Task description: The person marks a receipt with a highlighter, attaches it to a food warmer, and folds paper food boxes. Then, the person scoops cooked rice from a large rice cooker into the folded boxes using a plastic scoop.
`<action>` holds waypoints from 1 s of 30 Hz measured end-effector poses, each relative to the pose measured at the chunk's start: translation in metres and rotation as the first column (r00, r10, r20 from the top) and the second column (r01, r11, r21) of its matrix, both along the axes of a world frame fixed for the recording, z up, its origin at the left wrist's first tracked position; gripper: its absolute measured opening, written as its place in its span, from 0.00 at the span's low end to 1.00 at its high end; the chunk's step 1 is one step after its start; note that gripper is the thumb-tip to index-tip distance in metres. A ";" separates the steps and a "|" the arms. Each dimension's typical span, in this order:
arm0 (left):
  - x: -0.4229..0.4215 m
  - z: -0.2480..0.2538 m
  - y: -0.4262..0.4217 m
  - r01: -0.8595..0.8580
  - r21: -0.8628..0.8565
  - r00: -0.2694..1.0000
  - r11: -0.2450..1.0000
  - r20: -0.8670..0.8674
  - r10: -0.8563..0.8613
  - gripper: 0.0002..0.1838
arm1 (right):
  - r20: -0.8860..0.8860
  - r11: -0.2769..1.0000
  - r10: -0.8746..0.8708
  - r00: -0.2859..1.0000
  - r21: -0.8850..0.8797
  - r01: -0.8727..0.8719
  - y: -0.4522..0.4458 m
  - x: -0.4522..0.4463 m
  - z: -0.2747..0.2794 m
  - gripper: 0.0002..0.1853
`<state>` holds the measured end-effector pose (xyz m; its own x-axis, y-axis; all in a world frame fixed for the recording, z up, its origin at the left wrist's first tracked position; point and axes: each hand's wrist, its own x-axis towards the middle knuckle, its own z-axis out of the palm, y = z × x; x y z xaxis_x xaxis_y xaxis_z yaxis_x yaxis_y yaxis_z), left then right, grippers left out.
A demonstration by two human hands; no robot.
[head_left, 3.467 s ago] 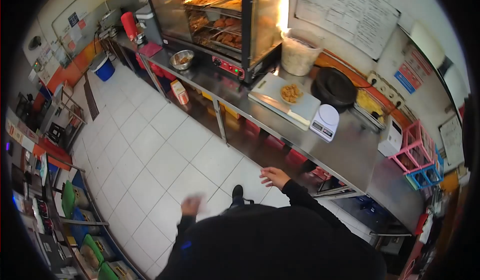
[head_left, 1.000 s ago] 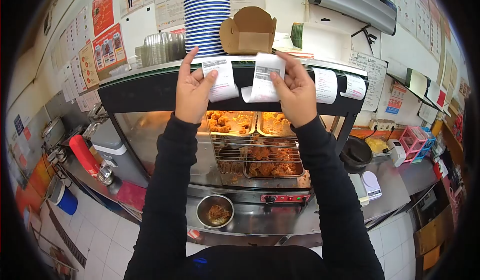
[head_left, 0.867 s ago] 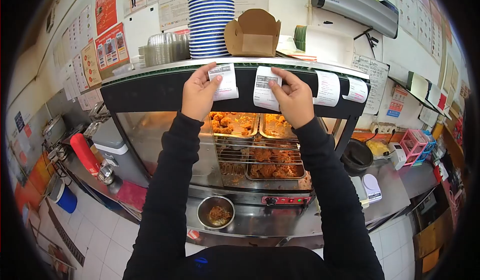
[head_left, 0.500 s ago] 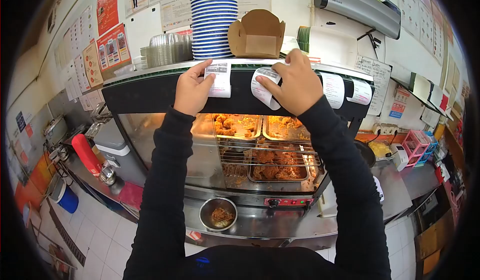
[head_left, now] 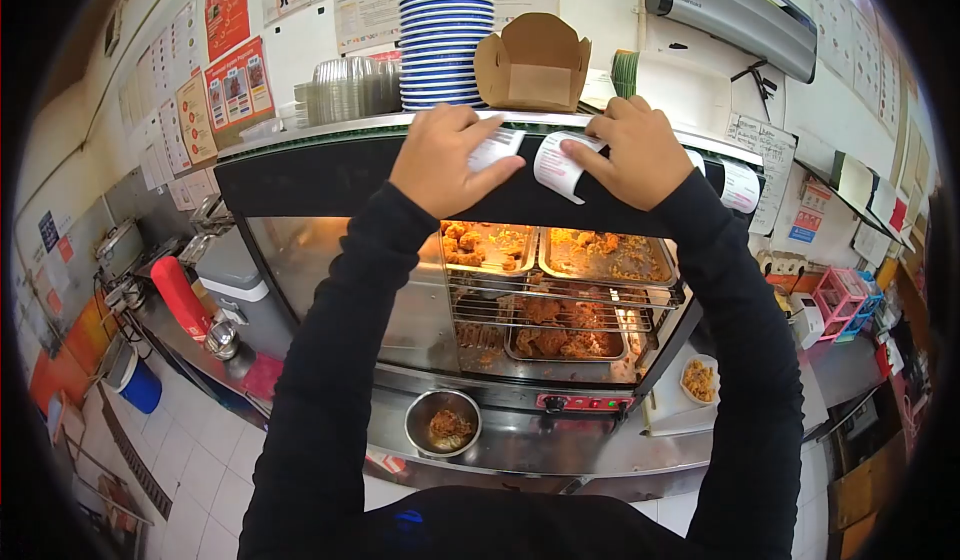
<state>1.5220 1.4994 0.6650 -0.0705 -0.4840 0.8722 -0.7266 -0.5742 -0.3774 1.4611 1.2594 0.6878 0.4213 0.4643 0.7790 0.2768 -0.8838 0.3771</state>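
Both my hands are at the dark upper rim (head_left: 330, 185) of a heated food display case, where printed paper receipts hang. My left hand (head_left: 440, 160) has a white receipt (head_left: 497, 147) between its thumb and fingers; the thumb lies low and part of the paper is hidden behind the hand. Just to the right, my right hand (head_left: 635, 155) presses its thumb onto a curled receipt (head_left: 558, 170), with its fingers bent over the rim. More receipts (head_left: 740, 186) hang beyond my right wrist, partly covered by it.
Behind the rim stand stacked blue-striped paper tubs (head_left: 445, 45), an open brown box (head_left: 533, 65) and clear plastic lids (head_left: 350, 85). Fried chicken trays (head_left: 565, 340) are inside the case. Below are a metal bowl (head_left: 442, 423) and a cup of fried pieces (head_left: 699, 380).
My left hand and its receipt have shifted right, closer to the other receipt. My right hand has moved slightly right and its fingers reach over the rim. The view has shifted a little.
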 end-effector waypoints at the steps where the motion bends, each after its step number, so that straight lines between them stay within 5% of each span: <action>1: -0.008 0.003 -0.007 -0.002 0.021 0.998 1.000 -0.066 0.004 0.22 | -0.011 1.000 0.005 1.000 0.007 -0.005 -0.003 -0.001 0.001 0.19; 8: -0.014 0.009 -0.037 -0.099 0.081 0.995 0.992 -0.021 0.101 0.23 | -0.126 0.999 0.048 0.991 0.027 -0.045 -0.021 -0.007 0.010 0.17; 10: -0.011 0.008 -0.041 -0.010 0.098 0.999 0.995 -0.044 0.015 0.24 | -0.159 0.999 0.037 0.987 0.036 -0.032 -0.025 -0.010 0.011 0.16; 13: -0.010 0.003 -0.052 0.122 0.104 0.991 0.987 -0.073 -0.115 0.25 | -0.056 0.998 0.055 0.997 0.020 -0.054 -0.030 -0.004 0.006 0.17; 20: -0.013 0.006 -0.057 0.084 0.106 0.978 0.991 -0.199 -0.061 0.25 | -0.008 0.988 0.154 0.988 0.028 -0.154 -0.039 -0.008 0.003 0.11; 24: -0.014 -0.001 -0.061 0.145 0.014 0.953 0.989 -0.272 -0.136 0.41 | -0.019 0.982 0.184 0.983 0.039 -0.183 -0.041 -0.004 0.003 0.10; 25: -0.016 -0.005 -0.055 0.268 -0.036 0.933 0.963 -0.239 -0.268 0.41 | 0.016 0.969 0.242 0.970 0.046 -0.243 -0.042 -0.002 0.000 0.12; 26: -0.009 -0.017 -0.051 0.288 -0.051 0.953 0.956 -0.082 -0.291 0.42 | -0.102 0.979 0.156 0.982 0.150 -0.140 -0.030 -0.018 0.003 0.16; 28: -0.039 -0.040 -0.019 0.208 -0.027 0.960 0.978 -0.184 -0.209 0.42 | -0.008 0.941 0.234 0.972 0.252 -0.225 -0.008 -0.046 -0.011 0.18; 30: -0.070 -0.069 0.028 0.312 -0.083 0.898 0.946 -0.300 -0.322 0.40 | 0.020 0.800 0.467 0.884 0.416 -0.432 0.013 -0.066 -0.056 0.18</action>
